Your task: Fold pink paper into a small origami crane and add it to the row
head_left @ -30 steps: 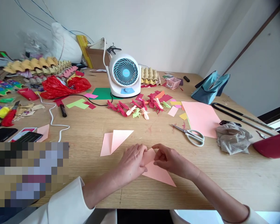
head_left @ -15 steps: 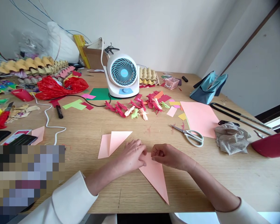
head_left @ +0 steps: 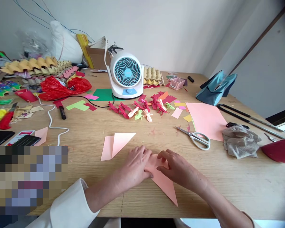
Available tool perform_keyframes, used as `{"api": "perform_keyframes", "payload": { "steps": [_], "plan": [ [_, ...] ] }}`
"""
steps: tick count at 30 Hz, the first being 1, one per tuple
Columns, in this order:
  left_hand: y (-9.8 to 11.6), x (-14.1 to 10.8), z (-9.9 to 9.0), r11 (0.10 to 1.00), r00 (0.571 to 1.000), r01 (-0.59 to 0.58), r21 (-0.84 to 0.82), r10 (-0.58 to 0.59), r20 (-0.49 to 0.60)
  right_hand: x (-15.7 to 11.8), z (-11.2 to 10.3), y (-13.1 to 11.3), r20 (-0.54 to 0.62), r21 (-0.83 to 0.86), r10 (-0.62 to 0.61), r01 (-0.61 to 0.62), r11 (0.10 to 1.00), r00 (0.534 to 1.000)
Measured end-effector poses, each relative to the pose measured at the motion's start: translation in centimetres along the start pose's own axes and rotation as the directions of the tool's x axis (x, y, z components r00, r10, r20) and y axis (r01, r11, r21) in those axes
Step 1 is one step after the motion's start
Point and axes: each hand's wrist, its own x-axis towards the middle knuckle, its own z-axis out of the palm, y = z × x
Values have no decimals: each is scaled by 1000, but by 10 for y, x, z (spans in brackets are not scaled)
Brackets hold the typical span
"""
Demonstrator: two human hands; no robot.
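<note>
A pink sheet of paper [head_left: 165, 187], folded to a pointed shape, lies on the table with its tip towards the front edge. My left hand [head_left: 139, 165] rests over its left side, fingers stretched out and thumb apart, covering part of the paper. Over the upper right part is my right hand [head_left: 177, 167], its fingers bent and its thumb held away from the index finger. I cannot tell whether its fingertips touch the paper. A second folded pink paper [head_left: 116, 145] lies just beyond my left hand.
Scissors [head_left: 197, 139] lie to the right, beside a large pink sheet [head_left: 205, 120] and a crumpled grey cloth [head_left: 240, 141]. Several small folded paper figures [head_left: 139, 110] sit before a white fan [head_left: 127, 79]. A red bag [head_left: 64, 88] and a black marker [head_left: 62, 112] are at left.
My right hand has gone from a closed pinch at the paper's top edge to spread fingers lower over it. The view has shifted slightly, and the paper's tip appears a little further right.
</note>
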Motion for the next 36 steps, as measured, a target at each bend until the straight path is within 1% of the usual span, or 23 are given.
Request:
{"api": "perform_keyframes", "payload": {
  "steps": [3, 5, 7, 9, 10, 11, 12, 13, 14, 16, 17, 18, 20, 22, 24, 26, 27, 28, 30, 31, 33, 35, 36],
  "plan": [
    [-4, 3, 4, 999, 1000, 4, -34, -5, -7, 1, -4, 5, 65, 137, 1, -10, 991, 998],
    [-8, 9, 4, 997, 999, 10, -76, -14, -52, 3, -9, 8, 66, 186, -15, 2, 982, 998],
    [-15, 17, 2, 988, 989, 14, -156, -37, -142, 6, -17, 9, 22, 205, -40, 35, 978, 999],
    [-23, 27, -3, 953, 956, 14, -302, -101, -274, 11, -28, 6, -47, 214, -68, 76, 974, 997],
    [-27, 32, -6, 911, 931, 9, -412, -157, -328, 14, -34, 5, -78, 226, -90, 105, 968, 993],
    [-31, 37, -8, 845, 914, 12, -535, -227, -338, 18, -39, 3, -124, 236, -110, 137, 962, 986],
    [-35, 40, -11, 755, 902, 16, -656, -294, -317, 22, -42, 2, -172, 253, -120, 161, 954, 978],
    [-37, 43, -12, 642, 901, 9, -767, -337, -272, 26, -43, 1, -224, 279, -129, 191, 941, 966],
    [-39, 44, -13, 517, 916, 4, -856, -345, -204, 31, -41, 1, -273, 315, -120, 207, 926, 954],
    [-40, 43, -11, 293, 941, 36, -955, -331, -66, 39, -29, 5, -353, 396, -81, 228, 890, 932],
    [-39, 42, -8, 217, 950, 65, -974, -313, -7, 43, -21, 7, -373, 443, -68, 242, 864, 925],
    [-38, 41, -5, 177, 953, 91, -980, -301, 34, 45, -13, 10, -380, 475, -60, 250, 844, 923],
    [-37, 39, 0, 168, 955, 109, -980, -292, 56, 48, 2, 15, -385, 483, -67, 263, 835, 920],
    [-36, 39, 4, 186, 953, 82, -979, -302, 22, 48, 9, 19, -415, 468, -65, 274, 840, 908],
    [-35, 38, 3, 171, 946, 50, -984, -324, -8, 48, 11, 21, -475, 467, -19, 270, 842, 880],
    [-33, 38, 0, 129, 929, 29, -991, -370, -21, 48, 10, 21, -507, 525, 56, 257, 812, 860],
    [-31, 37, -2, 106, 917, 20, -994, -398, -24, 48, 10, 20, -488, 580, 83, 253, 774, 869],
    [-29, 37, -4, 86, 906, 10, -996, -423, -27, 49, 10, 19, -444, 645, 89, 249, 722, 892],
    [-26, 37, -7, 57, 885, -14, -998, -465, -39, 50, 11, 15, -310, 755, 46, 217, 619, 949],
    [-24, 37, -7, 45, 878, -26, -999, -476, -45, 50, 13, 14, -251, 785, 15, 195, 588, 968],
    [-22, 37, -6, 28, 874, -45, -999, -484, -53, 51, 18, 12, -197, 784, -10, 164, 599, 980],
    [-21, 37, -3, 31, 881, -41, -999, -471, -51, 52, 23, 12, -201, 752, 10, 148, 643, 980],
    [-21, 38, -1, 49, 889, -30, -998, -455, -49, 52, 25, 13, -205, 743, 27, 138, 655, 978]
  ]
}}
